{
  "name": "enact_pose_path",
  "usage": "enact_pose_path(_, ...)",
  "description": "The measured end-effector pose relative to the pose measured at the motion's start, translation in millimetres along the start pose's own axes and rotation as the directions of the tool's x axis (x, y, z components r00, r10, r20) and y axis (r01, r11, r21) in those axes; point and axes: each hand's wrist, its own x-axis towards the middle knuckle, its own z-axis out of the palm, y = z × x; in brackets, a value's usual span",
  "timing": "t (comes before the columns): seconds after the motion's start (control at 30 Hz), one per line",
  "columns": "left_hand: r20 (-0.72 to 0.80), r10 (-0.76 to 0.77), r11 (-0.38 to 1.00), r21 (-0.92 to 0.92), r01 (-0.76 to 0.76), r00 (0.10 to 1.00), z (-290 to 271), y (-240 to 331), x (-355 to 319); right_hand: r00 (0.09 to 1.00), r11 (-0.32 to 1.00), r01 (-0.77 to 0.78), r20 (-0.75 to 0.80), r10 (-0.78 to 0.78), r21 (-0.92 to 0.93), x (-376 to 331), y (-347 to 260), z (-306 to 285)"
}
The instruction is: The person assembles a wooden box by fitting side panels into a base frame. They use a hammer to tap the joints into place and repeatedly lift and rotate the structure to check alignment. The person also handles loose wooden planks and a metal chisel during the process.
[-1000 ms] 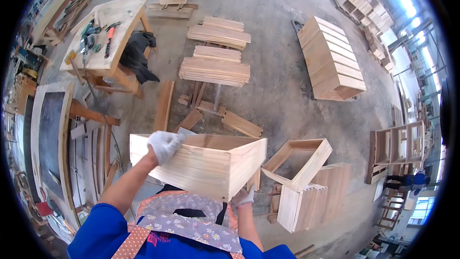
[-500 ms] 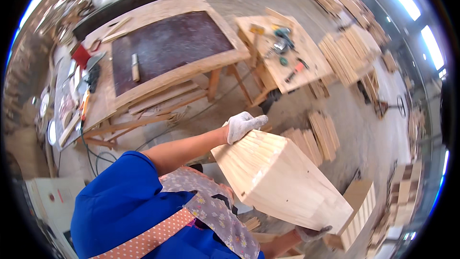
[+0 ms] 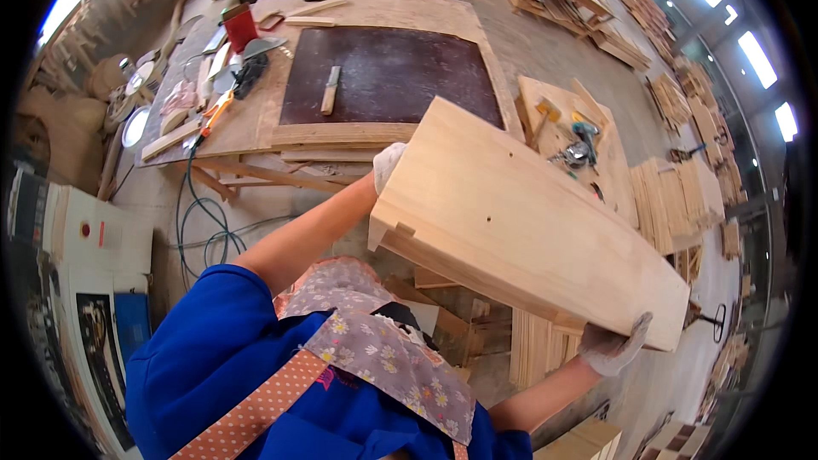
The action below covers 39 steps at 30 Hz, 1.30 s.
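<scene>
A pale wooden box (image 3: pixel 528 226) is held in the air at the near right side of the big tabletop (image 3: pixel 400 8), tilted, with its broad plain face turned up; its underside cannot be seen. The end closer to the tabletop is gripped by the gloved left hand (image 3: pixel 388 165), whose fingers are hidden behind the wood, while the edge facing away from the tabletop, at the box's other end, is clasped by the gloved right hand (image 3: pixel 615 346). For a sound hold, the weight is best shared between both ends, and the palms pressed inward so that the smooth wood is not let slip. The corner closest to the tabletop should be given room, since the dark panel (image 3: pixel 409 72) and the wooden-handled tool (image 3: pixel 330 92) lying on it might otherwise be knocked.
</scene>
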Motion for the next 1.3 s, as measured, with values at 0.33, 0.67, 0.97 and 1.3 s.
enact_pose_path(0.33, 0.071, -0.384, 0.555, -0.779, 0.292, 0.920, -38, -74, 24, 1.000, 0.995, 0.011, 0.021, -0.009, -0.103, 95, 25, 121)
enact_pose_path(0.67, -0.097, -0.887, 0.395, 0.350, 0.849, 0.452, -106, -223, -5, 0.910, 0.947, 0.169, 0.412, -0.044, -0.271, 159, 52, 244)
enact_pose_path(0.97, -0.247, -0.802, 0.398, 0.456, 0.796, 0.543, -201, -332, -43, 0.940, 0.951, 0.070, 0.340, 0.039, -0.303, 173, 126, 356)
enact_pose_path(1.3, 0.172, -0.863, 0.453, -0.153, 0.878, 0.475, -238, -282, -38, 0.873, 0.922, -0.311, 0.314, 0.373, -0.230, 205, 221, 413)
